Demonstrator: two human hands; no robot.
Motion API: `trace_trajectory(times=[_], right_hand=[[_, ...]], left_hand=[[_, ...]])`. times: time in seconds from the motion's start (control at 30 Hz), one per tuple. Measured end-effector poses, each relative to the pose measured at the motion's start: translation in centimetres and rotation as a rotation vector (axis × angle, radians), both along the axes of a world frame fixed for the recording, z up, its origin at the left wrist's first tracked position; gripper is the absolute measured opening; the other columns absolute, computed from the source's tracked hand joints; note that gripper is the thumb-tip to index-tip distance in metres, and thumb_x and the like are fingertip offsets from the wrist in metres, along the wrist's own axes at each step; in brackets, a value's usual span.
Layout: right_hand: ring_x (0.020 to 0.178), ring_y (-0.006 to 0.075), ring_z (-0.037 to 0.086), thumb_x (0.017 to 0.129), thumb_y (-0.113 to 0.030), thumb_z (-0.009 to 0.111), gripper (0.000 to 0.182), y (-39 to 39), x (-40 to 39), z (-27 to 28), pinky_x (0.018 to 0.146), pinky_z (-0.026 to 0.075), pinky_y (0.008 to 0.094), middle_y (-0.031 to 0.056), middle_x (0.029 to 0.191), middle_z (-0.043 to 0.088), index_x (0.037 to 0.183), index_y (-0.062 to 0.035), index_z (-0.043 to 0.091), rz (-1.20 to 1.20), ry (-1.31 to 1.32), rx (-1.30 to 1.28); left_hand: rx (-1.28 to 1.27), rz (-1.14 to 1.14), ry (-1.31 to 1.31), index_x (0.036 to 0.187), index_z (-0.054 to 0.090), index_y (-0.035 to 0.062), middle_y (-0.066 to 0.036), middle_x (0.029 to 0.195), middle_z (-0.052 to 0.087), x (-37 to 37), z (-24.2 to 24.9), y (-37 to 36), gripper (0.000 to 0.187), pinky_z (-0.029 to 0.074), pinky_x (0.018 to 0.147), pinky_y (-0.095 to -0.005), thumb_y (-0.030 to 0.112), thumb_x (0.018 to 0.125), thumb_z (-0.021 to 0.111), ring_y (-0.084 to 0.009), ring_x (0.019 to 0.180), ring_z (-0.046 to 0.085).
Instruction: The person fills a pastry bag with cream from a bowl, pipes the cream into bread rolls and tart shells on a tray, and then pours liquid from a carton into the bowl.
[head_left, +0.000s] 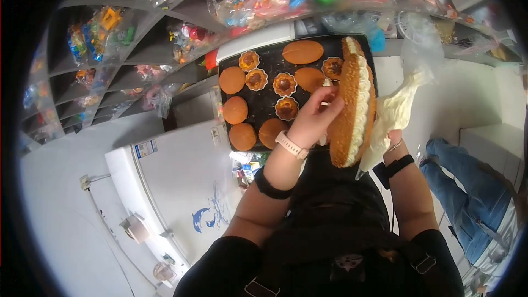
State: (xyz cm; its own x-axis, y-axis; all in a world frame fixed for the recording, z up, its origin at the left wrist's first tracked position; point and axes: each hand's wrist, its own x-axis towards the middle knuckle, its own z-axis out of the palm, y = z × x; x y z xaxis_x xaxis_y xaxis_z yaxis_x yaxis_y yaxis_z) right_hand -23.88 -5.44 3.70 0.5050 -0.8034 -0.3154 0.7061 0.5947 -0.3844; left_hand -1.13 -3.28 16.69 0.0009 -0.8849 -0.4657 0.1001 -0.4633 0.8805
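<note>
A large brown cake (341, 132) with a crumbly coating and a piped cream band (360, 99) stands tilted on edge. My left hand (316, 115), with a pale watch on its wrist, has closed fingers against the cake's left face, partly hiding them. On the other side, my right hand (394, 138) grips a piping bag (393, 107) full of pale cream. The bag's metal nozzle points down beside the cake's lower end. Most of the right fingers are hidden behind the bag.
A black baking tray (264, 52) carries several round brown cakes (235, 110) and small fluted tarts (285, 83). Grey shelves (148, 38) with bagged toys curve behind it. A white fridge (181, 170) stands at left. Another person's jeans (473, 198) show at right.
</note>
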Motion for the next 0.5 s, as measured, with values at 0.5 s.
trace_trajectory(times=[0.5], right_hand=[[0.111,0.0318,0.051,0.052,-0.017,0.081,0.086,2.3,1.3,2.2,0.095,0.044,0.043,0.0144,0.118,0.051,0.127,-0.0029,0.04,-0.145,0.102,-0.171]], left_hand=[[0.358,-0.527,-1.246,0.136,0.029,0.0137,-0.021,0.132,0.032,11.8,-18.2,-5.7,0.084,0.037,0.101,-0.0434,0.028,0.066,0.074,-0.0405,0.122,0.036]])
